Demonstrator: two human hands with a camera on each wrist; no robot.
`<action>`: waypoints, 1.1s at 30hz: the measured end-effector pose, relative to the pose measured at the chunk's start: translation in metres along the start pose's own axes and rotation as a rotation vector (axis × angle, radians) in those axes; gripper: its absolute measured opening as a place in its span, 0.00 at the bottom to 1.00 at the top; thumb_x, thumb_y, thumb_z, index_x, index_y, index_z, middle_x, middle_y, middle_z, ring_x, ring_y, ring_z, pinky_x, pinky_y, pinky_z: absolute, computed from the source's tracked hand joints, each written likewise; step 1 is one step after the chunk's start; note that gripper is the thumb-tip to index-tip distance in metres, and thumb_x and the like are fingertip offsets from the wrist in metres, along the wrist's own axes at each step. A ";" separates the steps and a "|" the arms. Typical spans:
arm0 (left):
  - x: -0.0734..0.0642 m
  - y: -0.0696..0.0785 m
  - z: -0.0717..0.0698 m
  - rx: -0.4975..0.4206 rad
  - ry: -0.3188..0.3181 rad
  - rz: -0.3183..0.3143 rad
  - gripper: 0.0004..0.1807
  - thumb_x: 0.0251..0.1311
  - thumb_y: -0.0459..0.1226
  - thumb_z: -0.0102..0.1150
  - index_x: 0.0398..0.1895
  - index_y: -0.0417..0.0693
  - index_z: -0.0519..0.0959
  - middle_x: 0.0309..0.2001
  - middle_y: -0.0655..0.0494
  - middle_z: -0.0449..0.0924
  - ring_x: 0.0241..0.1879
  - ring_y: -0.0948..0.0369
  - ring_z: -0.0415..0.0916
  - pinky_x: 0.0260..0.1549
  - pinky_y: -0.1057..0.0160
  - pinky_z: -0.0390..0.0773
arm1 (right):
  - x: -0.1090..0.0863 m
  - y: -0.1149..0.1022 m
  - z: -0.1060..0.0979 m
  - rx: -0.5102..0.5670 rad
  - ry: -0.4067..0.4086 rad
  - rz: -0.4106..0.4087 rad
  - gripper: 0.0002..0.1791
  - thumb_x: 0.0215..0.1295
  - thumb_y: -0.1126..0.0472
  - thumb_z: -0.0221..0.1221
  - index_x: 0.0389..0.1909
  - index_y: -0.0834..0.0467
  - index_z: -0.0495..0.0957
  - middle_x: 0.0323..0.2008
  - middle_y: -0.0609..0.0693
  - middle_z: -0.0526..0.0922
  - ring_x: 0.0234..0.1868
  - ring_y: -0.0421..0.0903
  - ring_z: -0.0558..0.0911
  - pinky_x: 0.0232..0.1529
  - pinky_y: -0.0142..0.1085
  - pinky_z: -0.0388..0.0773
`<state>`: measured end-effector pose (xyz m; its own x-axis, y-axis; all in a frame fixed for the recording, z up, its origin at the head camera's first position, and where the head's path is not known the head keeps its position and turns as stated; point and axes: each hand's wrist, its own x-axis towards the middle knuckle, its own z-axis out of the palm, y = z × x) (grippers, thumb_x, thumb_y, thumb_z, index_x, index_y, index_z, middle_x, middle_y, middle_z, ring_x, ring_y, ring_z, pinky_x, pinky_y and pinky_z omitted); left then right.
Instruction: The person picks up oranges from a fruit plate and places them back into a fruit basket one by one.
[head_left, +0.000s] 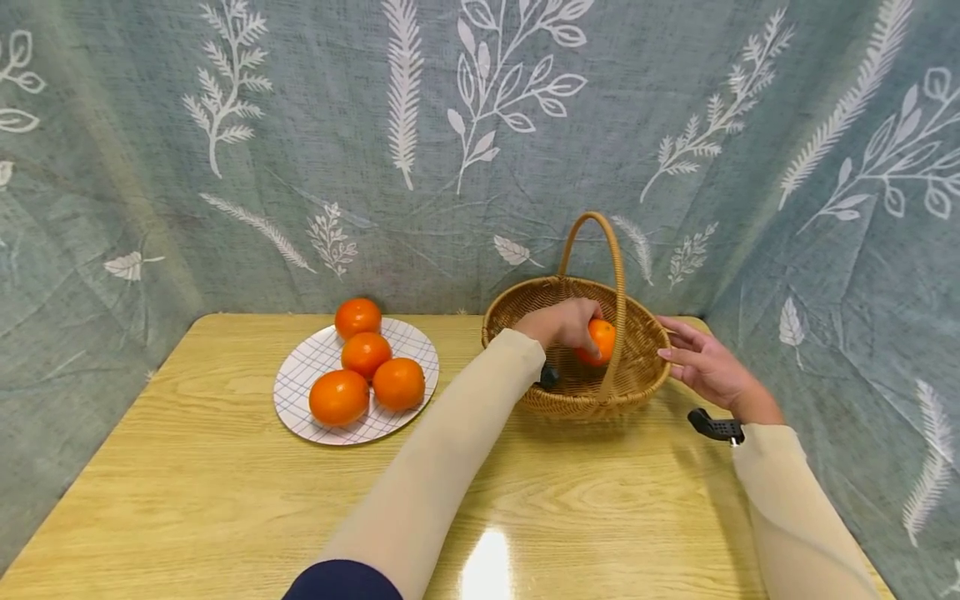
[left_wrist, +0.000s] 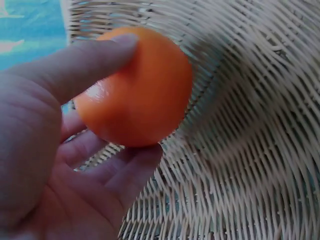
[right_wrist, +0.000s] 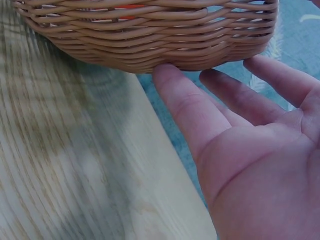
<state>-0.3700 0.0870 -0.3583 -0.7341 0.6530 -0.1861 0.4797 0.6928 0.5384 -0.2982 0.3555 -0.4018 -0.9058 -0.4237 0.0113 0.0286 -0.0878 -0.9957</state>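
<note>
Inside the wicker basket (head_left: 649, 367), my left hand (head_left: 566, 323) holds an orange (head_left: 601, 340), left of the tall handle. The left wrist view shows the thumb on top of that orange (left_wrist: 145, 95) and the fingers beneath and beside it, close to the woven wall (left_wrist: 250, 150). My right hand (head_left: 708, 367) is at the basket's right side, fingers extended. Seen from the right wrist, the fingertips of this hand (right_wrist: 260, 160) meet the lower edge of the basket (right_wrist: 165, 40). Whether they bear any weight, I cannot tell.
Several oranges (head_left: 339, 397) lie on a round white plate with a grid pattern (head_left: 300, 375), left of the basket on the wooden table (head_left: 187, 467). Behind the table hangs a grey-green leaf-print cloth (head_left: 315, 150), which also runs along the right side.
</note>
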 end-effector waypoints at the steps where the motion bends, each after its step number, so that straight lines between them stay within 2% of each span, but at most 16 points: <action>1: 0.001 0.001 0.003 0.042 -0.018 -0.009 0.31 0.60 0.41 0.73 0.64 0.43 0.73 0.57 0.50 0.78 0.51 0.57 0.77 0.48 0.64 0.79 | 0.000 0.000 0.000 -0.004 0.000 0.002 0.38 0.76 0.72 0.51 0.81 0.64 0.45 0.65 0.49 0.74 0.58 0.42 0.83 0.53 0.35 0.85; 6: 0.007 0.004 0.012 0.261 -0.096 -0.047 0.32 0.62 0.44 0.71 0.66 0.46 0.71 0.58 0.52 0.76 0.50 0.59 0.76 0.46 0.64 0.78 | 0.000 0.000 0.000 -0.023 -0.001 0.012 0.38 0.76 0.73 0.52 0.81 0.65 0.46 0.65 0.49 0.73 0.59 0.41 0.82 0.55 0.34 0.84; 8: 0.008 0.005 0.013 0.303 -0.108 -0.050 0.32 0.63 0.44 0.71 0.66 0.46 0.70 0.58 0.52 0.75 0.51 0.59 0.75 0.46 0.64 0.78 | 0.000 0.000 0.000 -0.030 0.004 0.016 0.38 0.76 0.73 0.51 0.81 0.65 0.46 0.66 0.49 0.72 0.60 0.41 0.82 0.55 0.34 0.84; 14: 0.012 0.008 0.012 0.335 -0.123 -0.064 0.32 0.64 0.45 0.70 0.67 0.46 0.69 0.58 0.52 0.75 0.51 0.59 0.75 0.46 0.63 0.77 | 0.001 -0.002 -0.001 -0.042 0.015 0.020 0.38 0.76 0.71 0.52 0.81 0.64 0.45 0.66 0.49 0.72 0.60 0.41 0.82 0.55 0.34 0.84; 19: 0.011 0.010 0.012 0.399 -0.145 -0.070 0.33 0.64 0.45 0.69 0.68 0.46 0.67 0.58 0.52 0.75 0.51 0.59 0.75 0.44 0.64 0.76 | 0.000 -0.001 -0.002 -0.034 0.018 0.022 0.38 0.76 0.72 0.52 0.81 0.65 0.46 0.66 0.49 0.73 0.60 0.42 0.82 0.55 0.34 0.84; 23: 0.007 0.014 0.009 0.427 -0.167 -0.080 0.28 0.65 0.43 0.68 0.64 0.47 0.69 0.54 0.54 0.75 0.47 0.61 0.72 0.41 0.65 0.73 | 0.000 -0.001 -0.001 -0.023 0.006 0.007 0.36 0.76 0.73 0.51 0.80 0.65 0.47 0.65 0.49 0.74 0.59 0.41 0.82 0.54 0.34 0.84; 27: 0.003 0.018 0.003 0.438 -0.219 -0.098 0.23 0.67 0.41 0.65 0.62 0.48 0.71 0.52 0.55 0.75 0.44 0.62 0.69 0.38 0.66 0.71 | 0.000 0.001 -0.002 -0.026 -0.013 -0.007 0.35 0.77 0.72 0.50 0.80 0.64 0.50 0.65 0.48 0.75 0.59 0.41 0.82 0.54 0.34 0.85; 30: -0.001 0.021 -0.002 0.441 -0.259 -0.104 0.19 0.68 0.41 0.64 0.59 0.48 0.73 0.49 0.56 0.74 0.42 0.62 0.68 0.35 0.67 0.70 | 0.000 0.002 -0.002 -0.028 -0.031 -0.010 0.35 0.78 0.72 0.49 0.81 0.65 0.49 0.65 0.48 0.75 0.59 0.41 0.82 0.54 0.35 0.85; 33: -0.005 0.022 -0.005 0.430 -0.264 -0.119 0.18 0.67 0.39 0.64 0.56 0.49 0.73 0.46 0.58 0.72 0.40 0.62 0.66 0.33 0.67 0.68 | 0.000 0.003 -0.002 -0.021 -0.037 -0.003 0.36 0.78 0.72 0.49 0.81 0.65 0.47 0.65 0.48 0.74 0.59 0.41 0.82 0.54 0.35 0.85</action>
<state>-0.3582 0.0976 -0.3408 -0.6761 0.5783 -0.4567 0.5948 0.7941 0.1250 -0.2993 0.3574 -0.4046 -0.8894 -0.4567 0.0173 0.0168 -0.0706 -0.9974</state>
